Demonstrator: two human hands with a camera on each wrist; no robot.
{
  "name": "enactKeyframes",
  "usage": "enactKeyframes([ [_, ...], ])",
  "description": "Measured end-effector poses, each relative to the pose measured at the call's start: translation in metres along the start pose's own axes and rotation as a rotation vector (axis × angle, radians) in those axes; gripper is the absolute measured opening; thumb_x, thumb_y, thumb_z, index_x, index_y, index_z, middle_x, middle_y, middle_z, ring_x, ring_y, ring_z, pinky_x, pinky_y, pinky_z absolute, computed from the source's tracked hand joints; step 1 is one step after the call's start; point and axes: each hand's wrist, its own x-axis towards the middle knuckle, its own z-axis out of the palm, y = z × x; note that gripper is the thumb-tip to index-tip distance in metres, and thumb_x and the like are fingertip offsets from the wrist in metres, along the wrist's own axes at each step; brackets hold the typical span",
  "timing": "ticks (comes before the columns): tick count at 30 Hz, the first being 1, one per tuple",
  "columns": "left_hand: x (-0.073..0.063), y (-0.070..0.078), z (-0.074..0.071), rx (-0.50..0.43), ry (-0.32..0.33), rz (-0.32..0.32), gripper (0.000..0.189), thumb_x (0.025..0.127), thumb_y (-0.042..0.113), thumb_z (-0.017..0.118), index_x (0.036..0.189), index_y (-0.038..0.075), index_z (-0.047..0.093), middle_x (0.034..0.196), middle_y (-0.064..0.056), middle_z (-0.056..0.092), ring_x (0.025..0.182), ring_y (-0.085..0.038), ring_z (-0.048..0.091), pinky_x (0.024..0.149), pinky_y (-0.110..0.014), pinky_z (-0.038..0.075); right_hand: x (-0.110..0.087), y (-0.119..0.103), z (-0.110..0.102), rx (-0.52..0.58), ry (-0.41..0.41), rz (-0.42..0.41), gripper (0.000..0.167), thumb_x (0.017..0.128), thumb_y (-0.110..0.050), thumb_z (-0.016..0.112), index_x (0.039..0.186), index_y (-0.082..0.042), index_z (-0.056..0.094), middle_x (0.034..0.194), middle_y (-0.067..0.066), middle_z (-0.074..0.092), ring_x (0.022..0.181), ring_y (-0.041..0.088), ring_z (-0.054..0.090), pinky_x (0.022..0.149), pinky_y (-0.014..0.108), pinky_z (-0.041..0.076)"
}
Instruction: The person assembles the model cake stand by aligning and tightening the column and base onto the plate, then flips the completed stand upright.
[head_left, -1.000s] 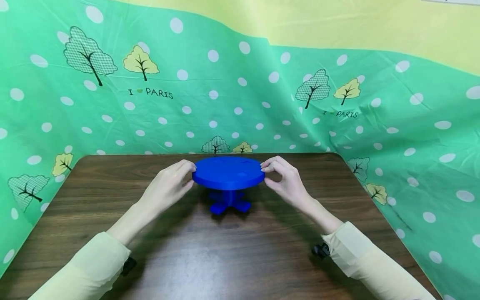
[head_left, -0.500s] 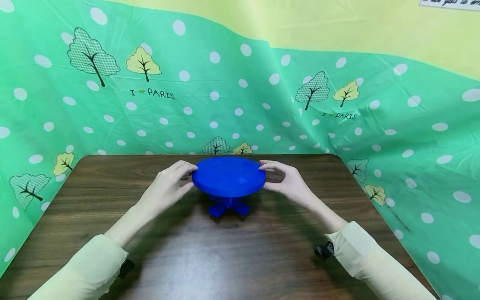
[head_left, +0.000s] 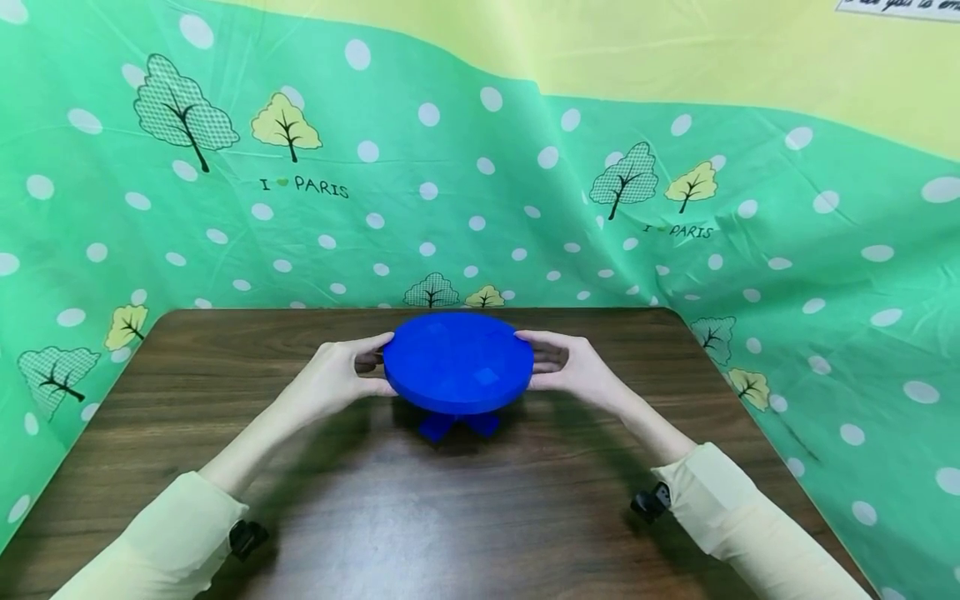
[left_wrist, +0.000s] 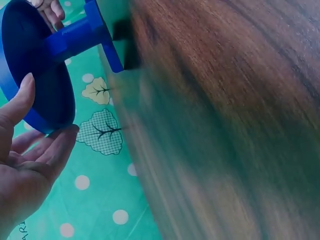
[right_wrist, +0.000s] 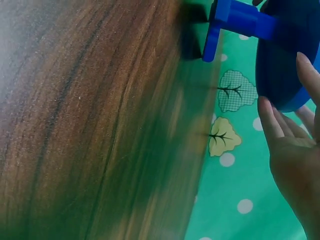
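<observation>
A blue round pedestal stand, with a flat disc top and crossed feet, is at the far middle of the table. Its disc leans toward me; whether all its feet touch the wood I cannot tell. My left hand holds the disc's left rim, the thumb low on the near side and the other fingers round the edge. On the opposite rim, my right hand grips the same way. The left wrist view shows the stand's underside and stem; in the right wrist view, one foot bar is visible.
The dark wooden table spreads in front of the stand. Behind it and along both sides hangs a green and yellow cloth with dots and trees. The table's far edge lies close behind the disc.
The disc has tipped toward me, its near rim dropping and hiding more of the stem and feet. Both hands have stayed at its rim, their thumbs shifting lower.
</observation>
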Motion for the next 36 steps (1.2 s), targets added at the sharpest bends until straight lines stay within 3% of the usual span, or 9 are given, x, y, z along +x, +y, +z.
enactKeyframes([
  [7,0.001,-0.005,0.002,-0.015,0.008,0.000,0.086,0.078,0.038,0.090,0.151,0.012,0.053,0.140,-0.012,0.067,0.124,-0.027,0.070,0.102,-0.048,0.056,-0.001,0.002,-0.001,0.020,-0.033,0.032,0.075,0.082,-0.010,0.087,0.149,-0.008,0.054,0.151,0.020,0.056,0.131,0.036,0.064,0.098,0.032,0.058],
  [15,0.002,-0.004,0.005,-0.032,0.034,0.046,0.082,0.079,0.027,0.090,0.151,0.012,0.053,0.141,-0.013,0.066,0.120,-0.031,0.072,0.099,-0.048,0.058,-0.002,0.009,0.003,-0.030,0.020,0.020,0.081,0.077,-0.008,0.090,0.149,-0.014,0.055,0.153,0.015,0.056,0.135,0.039,0.060,0.103,0.036,0.056],
  [27,-0.004,-0.014,0.012,0.087,0.085,0.100,0.080,0.078,0.023,0.090,0.149,0.010,0.055,0.145,-0.016,0.063,0.122,-0.038,0.068,0.099,-0.052,0.056,-0.002,0.012,0.010,-0.127,0.040,-0.020,0.084,0.075,-0.012,0.092,0.150,-0.021,0.054,0.155,0.009,0.054,0.139,0.034,0.058,0.107,0.044,0.053],
  [33,-0.006,-0.014,0.006,0.144,0.021,0.129,0.091,0.077,0.026,0.091,0.155,0.013,0.047,0.153,-0.015,0.056,0.139,-0.037,0.056,0.110,-0.057,0.048,-0.004,0.009,0.009,-0.321,0.044,-0.064,0.086,0.075,-0.025,0.094,0.150,-0.028,0.053,0.156,0.004,0.054,0.146,0.031,0.050,0.116,0.056,0.044],
  [36,-0.008,-0.014,0.001,0.203,-0.040,0.127,0.101,0.076,0.039,0.091,0.160,0.021,0.039,0.161,-0.011,0.047,0.147,-0.038,0.045,0.113,-0.063,0.042,-0.005,0.008,0.007,-0.331,0.012,-0.083,0.091,0.074,-0.024,0.094,0.153,-0.026,0.049,0.159,0.005,0.049,0.147,0.031,0.048,0.115,0.055,0.045],
])
